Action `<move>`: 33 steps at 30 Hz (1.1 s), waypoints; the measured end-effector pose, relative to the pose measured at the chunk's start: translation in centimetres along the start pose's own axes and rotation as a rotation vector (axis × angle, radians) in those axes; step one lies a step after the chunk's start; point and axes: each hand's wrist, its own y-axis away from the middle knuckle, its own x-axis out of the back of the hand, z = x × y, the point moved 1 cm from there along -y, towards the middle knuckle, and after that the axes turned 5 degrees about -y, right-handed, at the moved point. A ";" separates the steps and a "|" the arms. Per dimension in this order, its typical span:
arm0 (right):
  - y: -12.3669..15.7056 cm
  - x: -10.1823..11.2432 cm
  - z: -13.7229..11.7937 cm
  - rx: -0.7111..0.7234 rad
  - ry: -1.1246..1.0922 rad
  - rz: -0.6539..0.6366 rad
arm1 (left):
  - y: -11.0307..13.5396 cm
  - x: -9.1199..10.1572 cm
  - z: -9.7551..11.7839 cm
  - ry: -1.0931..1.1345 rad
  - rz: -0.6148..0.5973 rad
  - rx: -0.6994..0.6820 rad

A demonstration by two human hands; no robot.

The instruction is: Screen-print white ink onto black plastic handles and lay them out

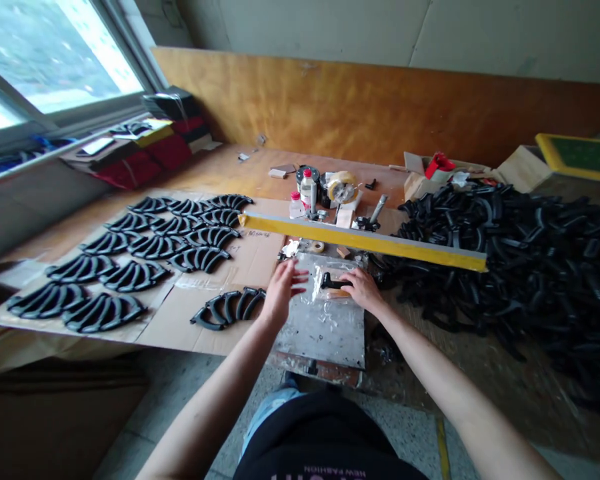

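Observation:
My right hand [363, 289] rests on a grey metal plate [325, 330] with its fingers closed on a black curved plastic part [333, 283] lying there. My left hand [283, 288] hovers just left of that part at the plate's left edge, fingers stretched out and apart, holding nothing. A small group of the same black curved parts [229, 307] lies on cardboard [250, 263] just left of my left hand. A yellow-edged bar [365, 241] crosses above the plate.
Rows of black curved parts [145, 257] are laid out on cardboard at the left. A big heap of them [520, 260] fills the right. Bottles [307, 189], a tape roll [343, 187] and small tools stand behind the bar. A wooden board lines the wall.

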 end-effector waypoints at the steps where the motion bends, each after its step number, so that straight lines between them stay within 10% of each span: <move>1: -0.2 0.1 -0.5 0.004 0.023 -0.016 | 1.0 0.0 -1.8 -0.044 -0.072 0.111; 7: -0.8 -0.4 -1.1 0.082 0.086 -0.082 | 5.7 0.4 -8.7 -0.102 -0.288 0.348; 15: -0.9 -0.5 -0.6 0.176 0.067 -0.042 | 6.8 3.4 -10.2 -0.078 -0.305 0.360; 22: -1.5 -4.1 -13.9 0.362 -0.006 0.011 | 5.1 4.3 -8.3 0.241 -0.022 0.249; 27: -3.9 -11.2 -21.7 0.395 -0.112 -0.213 | 4.2 13.7 -10.2 0.106 0.385 0.214; 33: -9.0 -18.5 -22.9 0.159 0.119 -0.506 | 4.9 27.4 -13.4 -0.447 0.542 0.506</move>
